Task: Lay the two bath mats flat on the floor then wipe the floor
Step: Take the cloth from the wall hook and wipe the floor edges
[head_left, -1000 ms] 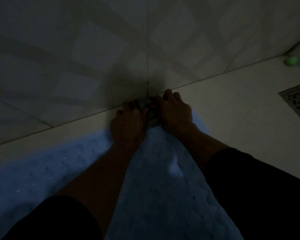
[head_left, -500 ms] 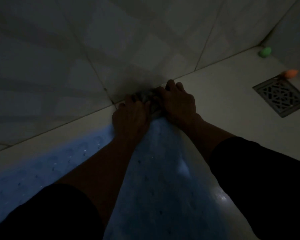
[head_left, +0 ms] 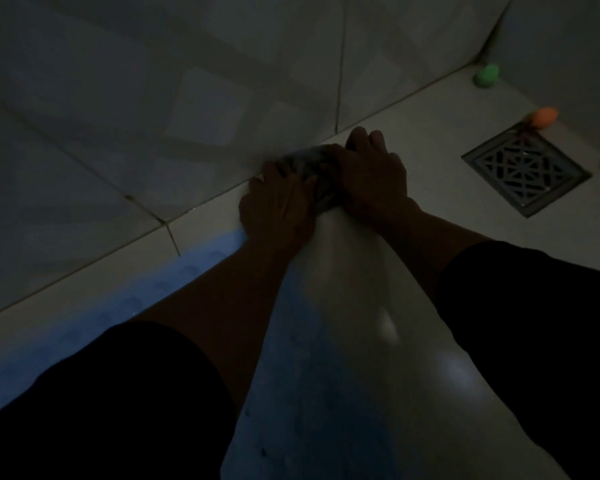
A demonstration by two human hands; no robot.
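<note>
Down at the floor's edge where it meets the tiled wall, my left hand [head_left: 278, 206] and right hand [head_left: 371, 174] both press a dark crumpled wiping cloth [head_left: 309, 164] onto the pale tiled floor [head_left: 430, 140], with the pale blue dimpled bath mat [head_left: 326, 375] lying just behind them under my forearms. Pressing blind in this gloom, I could skid the cloth on the glossy floor or ruck the mat's corner. No writing is readable.

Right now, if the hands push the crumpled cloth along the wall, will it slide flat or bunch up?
Probably it bunches: the cloth already looks wadded between the left hand and right hand. It seems soft, light. The glossy floor likely lets it slide.
</note>
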